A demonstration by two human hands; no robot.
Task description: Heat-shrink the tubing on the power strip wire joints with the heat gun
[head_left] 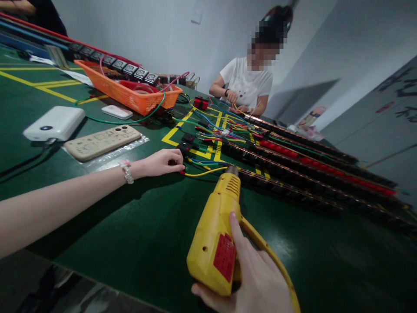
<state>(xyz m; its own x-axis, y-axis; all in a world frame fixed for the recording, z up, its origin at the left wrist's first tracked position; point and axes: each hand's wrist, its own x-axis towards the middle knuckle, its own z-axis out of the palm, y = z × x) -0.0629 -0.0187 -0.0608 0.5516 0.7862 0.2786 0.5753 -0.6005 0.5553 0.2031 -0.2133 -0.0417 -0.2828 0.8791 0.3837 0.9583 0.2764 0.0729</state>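
My right hand (257,274) is wrapped round a yellow heat gun (211,234) with a red label. The gun's metal nozzle (232,170) points away from me, over the near end of a long black strip (286,190) where wires come out. My left hand (164,162), a beaded band at its wrist, rests on the green table with its fingers closed at the end of a yellow wire (205,174). A red bit shows by its fingertips. Just beyond those fingers sits a black connector block (184,148). The fingers partly hide the wire end.
More strips with copper edges (312,182) and a red strip (345,174) lie to the right, with bundled coloured wires (224,132). At left are a phone (104,141), a white power bank (55,124) and an orange basket (130,95). A co-worker (247,82) handles wires opposite.
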